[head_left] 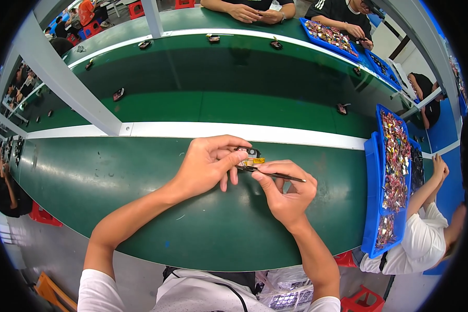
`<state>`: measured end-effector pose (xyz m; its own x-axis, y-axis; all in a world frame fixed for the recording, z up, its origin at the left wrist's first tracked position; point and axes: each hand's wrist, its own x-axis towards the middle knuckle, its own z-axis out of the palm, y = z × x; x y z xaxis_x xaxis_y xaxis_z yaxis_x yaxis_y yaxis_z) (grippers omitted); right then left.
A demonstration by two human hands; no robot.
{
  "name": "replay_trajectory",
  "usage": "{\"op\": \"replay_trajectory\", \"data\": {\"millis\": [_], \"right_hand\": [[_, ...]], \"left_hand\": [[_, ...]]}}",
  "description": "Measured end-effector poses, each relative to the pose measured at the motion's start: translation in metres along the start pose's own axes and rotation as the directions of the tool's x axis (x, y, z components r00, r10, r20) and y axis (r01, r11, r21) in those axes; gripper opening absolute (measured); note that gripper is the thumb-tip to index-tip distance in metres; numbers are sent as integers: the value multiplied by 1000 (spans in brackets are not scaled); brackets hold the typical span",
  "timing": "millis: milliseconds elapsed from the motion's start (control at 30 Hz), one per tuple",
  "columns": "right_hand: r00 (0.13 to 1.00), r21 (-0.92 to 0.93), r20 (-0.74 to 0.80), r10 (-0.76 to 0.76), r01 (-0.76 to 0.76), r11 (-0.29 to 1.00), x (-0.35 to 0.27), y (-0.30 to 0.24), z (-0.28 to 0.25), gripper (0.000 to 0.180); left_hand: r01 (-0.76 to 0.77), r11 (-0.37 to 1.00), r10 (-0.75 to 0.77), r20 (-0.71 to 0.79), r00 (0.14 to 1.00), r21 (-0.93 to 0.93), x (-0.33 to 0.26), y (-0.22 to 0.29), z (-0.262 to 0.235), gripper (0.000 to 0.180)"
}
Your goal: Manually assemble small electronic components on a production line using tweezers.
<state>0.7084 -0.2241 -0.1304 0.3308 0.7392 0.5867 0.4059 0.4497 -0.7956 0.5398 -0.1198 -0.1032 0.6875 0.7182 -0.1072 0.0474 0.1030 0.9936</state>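
Observation:
In my left hand (209, 160) is a small black electronic device (251, 152) with a pale part inside and a yellow strip (259, 161) at its side. The thumb and fingers are closed round its left part and hide some of it. My right hand (290, 191) grips thin black tweezers (288, 177) between thumb and fingers. The tips of the tweezers point left, at the lower edge of the device, where I cannot tell exactly what they touch. Both hands are over the green worktable (156, 218).
On the right, stacked blue trays (370, 203) hold many small colourful parts. Beyond a white rail (244, 131) runs a green conveyor belt (203, 106) carrying several small black devices (118, 94). A grey metal post (73, 78) rises at left. Other people work across and at both sides.

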Motion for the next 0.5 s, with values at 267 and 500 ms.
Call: {"op": "replay_trajectory", "data": {"millis": [267,500], "right_hand": [[999,-13,2,-33,33,999,1,0,0,15],[999,-42,-2,-53,52,998,1,-3,2,14]], "left_hand": [[31,999,-31,11,999,-37,1,0,-1,28],[28,1000,-28,62,998,8,3,1,-5,29]]}}
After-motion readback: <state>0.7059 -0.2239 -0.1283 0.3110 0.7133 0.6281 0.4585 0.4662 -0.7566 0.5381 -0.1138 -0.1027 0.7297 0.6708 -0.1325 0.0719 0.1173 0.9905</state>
